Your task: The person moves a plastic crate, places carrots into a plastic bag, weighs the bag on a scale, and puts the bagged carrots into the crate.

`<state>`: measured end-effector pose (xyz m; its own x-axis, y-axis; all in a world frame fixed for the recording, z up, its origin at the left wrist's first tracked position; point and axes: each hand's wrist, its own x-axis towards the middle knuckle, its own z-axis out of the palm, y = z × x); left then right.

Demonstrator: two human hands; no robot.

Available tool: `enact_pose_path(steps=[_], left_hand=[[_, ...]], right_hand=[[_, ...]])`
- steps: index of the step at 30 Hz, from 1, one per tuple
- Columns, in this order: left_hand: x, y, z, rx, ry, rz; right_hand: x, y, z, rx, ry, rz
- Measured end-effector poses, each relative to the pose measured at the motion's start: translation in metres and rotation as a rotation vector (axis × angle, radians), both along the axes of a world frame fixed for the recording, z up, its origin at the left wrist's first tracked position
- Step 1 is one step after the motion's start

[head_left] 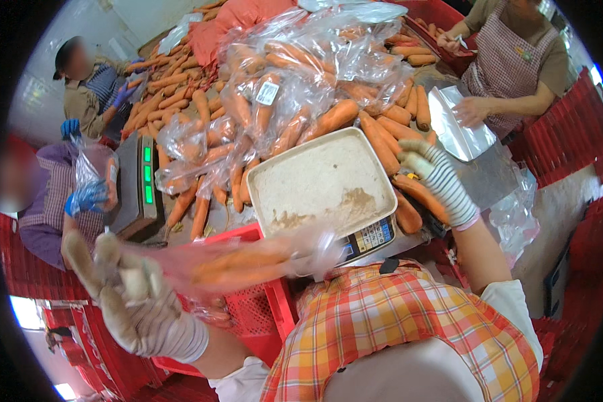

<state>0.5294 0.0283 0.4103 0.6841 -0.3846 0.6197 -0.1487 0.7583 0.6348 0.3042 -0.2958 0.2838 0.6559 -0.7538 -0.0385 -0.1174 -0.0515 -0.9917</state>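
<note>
My left hand (138, 301), in a white knitted glove with a striped cuff, is at the left with its fingers curled and partly apart. Beside its fingers is a motion-blurred clear plastic bag of carrots (246, 264), stretched above a red plastic crate (248, 311); whether the fingers grip the bag cannot be told. My right hand (434, 176), gloved likewise, is over loose carrots (419, 196) right of the tray, fingers apart and nothing seen in them. The shallow cream tray (321, 176), stained brown, sits on a digital scale (374, 236).
Bagged carrots (301, 85) and loose carrots (168, 90) are heaped beyond the tray. A second scale (135, 186) with green digits stands left. Two co-workers are at the left; one in blue gloves holds a carrot bag (111, 181). Another co-worker's hand (470, 111) rests on silvery bags (457, 125).
</note>
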Motion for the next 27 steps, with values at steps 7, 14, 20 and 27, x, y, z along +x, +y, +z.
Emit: enact_pose_path(steps=[7, 14, 20, 27], left_hand=[[0.031, 0.02, -0.013, 0.228, -0.012, 0.179], [0.031, 0.034, -0.028, 0.461, 0.09, 0.596], [0.058, 0.042, -0.049, 0.276, 0.273, 0.451], [0.054, 0.034, -0.046, 0.377, 0.236, 0.583]], right_hand=[[0.014, -0.017, -0.061, -0.319, 0.225, 0.064], [0.071, -0.03, -0.053, -0.258, 0.121, 0.13], [0.069, -0.036, -0.088, -0.629, 0.246, 0.006], [0.059, -0.023, -0.099, -0.584, 0.603, 0.018]])
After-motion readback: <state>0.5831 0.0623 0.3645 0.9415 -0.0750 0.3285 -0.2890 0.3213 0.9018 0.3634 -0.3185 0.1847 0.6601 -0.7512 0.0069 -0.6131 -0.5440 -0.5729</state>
